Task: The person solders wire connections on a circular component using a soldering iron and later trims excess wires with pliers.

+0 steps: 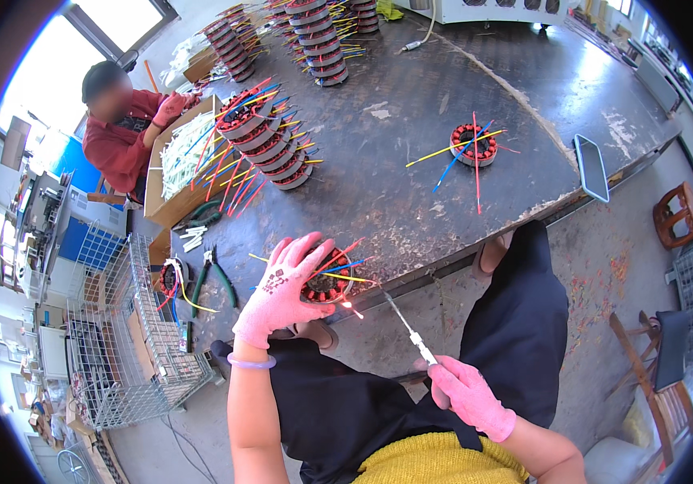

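My left hand [286, 282], in a pink glove, is closed around a motor stator [332, 278] with red windings at the table's near edge. Red, blue and yellow wires stick out of it to the right. In my gloved right hand [471, 395] is a soldering iron [417, 339], held by its handle. Its thin metal shaft points up and left, the tip close to the wire ends; I cannot tell whether they touch. A small bright orange glow [347, 305] shows just below the stator's right side.
Cutting pliers [216, 278] and another wired stator [173, 278] lie left of my left hand. Behind stand a stator stack [270, 149] and a cardboard box [170, 208] of white sleeves. A lone stator [474, 149] and a phone [591, 168] are right. A co-worker [124, 121] sits far left.
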Tool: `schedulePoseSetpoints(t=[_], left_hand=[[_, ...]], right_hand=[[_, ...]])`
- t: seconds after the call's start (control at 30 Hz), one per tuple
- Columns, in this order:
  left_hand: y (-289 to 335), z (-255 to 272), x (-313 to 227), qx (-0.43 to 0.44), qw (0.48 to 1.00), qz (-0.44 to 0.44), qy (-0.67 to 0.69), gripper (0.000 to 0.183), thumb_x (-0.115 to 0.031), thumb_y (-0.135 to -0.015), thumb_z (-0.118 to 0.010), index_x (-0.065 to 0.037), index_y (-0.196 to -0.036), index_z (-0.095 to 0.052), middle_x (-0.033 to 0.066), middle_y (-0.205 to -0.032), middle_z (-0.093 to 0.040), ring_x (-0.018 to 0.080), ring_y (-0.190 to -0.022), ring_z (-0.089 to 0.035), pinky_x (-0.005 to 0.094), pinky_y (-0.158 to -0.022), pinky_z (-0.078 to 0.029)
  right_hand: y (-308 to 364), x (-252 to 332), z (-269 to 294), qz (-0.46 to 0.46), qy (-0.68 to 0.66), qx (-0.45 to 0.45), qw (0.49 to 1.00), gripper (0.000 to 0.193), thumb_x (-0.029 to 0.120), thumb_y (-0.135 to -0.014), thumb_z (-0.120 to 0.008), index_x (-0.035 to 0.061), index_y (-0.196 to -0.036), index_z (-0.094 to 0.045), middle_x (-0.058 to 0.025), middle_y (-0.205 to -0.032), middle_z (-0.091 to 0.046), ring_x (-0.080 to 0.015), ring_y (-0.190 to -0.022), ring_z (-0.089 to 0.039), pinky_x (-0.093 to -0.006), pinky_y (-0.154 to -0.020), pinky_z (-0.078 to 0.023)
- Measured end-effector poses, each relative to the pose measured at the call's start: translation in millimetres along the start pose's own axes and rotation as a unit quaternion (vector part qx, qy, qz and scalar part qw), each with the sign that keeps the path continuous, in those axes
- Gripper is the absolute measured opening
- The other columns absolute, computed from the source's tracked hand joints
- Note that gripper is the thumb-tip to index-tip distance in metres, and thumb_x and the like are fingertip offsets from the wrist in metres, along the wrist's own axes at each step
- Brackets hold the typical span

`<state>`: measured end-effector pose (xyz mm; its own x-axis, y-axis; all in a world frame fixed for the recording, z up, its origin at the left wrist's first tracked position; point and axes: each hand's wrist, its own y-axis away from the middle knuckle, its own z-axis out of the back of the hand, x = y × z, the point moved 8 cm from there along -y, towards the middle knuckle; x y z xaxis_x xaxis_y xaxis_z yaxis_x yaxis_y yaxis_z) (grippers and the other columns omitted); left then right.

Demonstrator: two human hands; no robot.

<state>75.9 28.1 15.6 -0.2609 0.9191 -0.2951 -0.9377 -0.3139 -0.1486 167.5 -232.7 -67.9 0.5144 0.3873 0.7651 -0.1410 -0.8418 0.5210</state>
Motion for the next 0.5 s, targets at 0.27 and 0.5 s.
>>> schedulePoseSetpoints(t=[0.27,0.5], left_hand=[[-3.5,0.9,3.4,0.001,0.999,0.043,0.025,0.095,-0.03,-0.055,-0.09,-0.009,-0.14,-0.053,0.0142,-0.134,-0.053,0.0376,-0.123,-0.048,0.047,-0.109,-0.039],[-2.6,-3.2,8.1,0.003,0.995,0.076,0.06,0.096,-0.033,-0.056,-0.09,-0.012,-0.141,-0.051,0.016,-0.134,-0.052,0.0388,-0.127,-0.047,0.0496,-0.116,-0.031]], right_hand=[[-0.7,4.4,-6.1,-0.006,-0.011,0.0,1.0,0.035,0.024,-0.106,-0.048,-0.0005,-0.127,-0.06,0.003,-0.071,-0.048,-0.0053,-0.061,-0.045,-0.0224,-0.058,-0.037],[-2.3,4.0,-7.2,-0.003,-0.011,0.006,1.0,0.034,0.024,-0.106,-0.048,-0.0002,-0.127,-0.06,0.0026,-0.07,-0.049,-0.0058,-0.061,-0.045,-0.0229,-0.058,-0.038]])
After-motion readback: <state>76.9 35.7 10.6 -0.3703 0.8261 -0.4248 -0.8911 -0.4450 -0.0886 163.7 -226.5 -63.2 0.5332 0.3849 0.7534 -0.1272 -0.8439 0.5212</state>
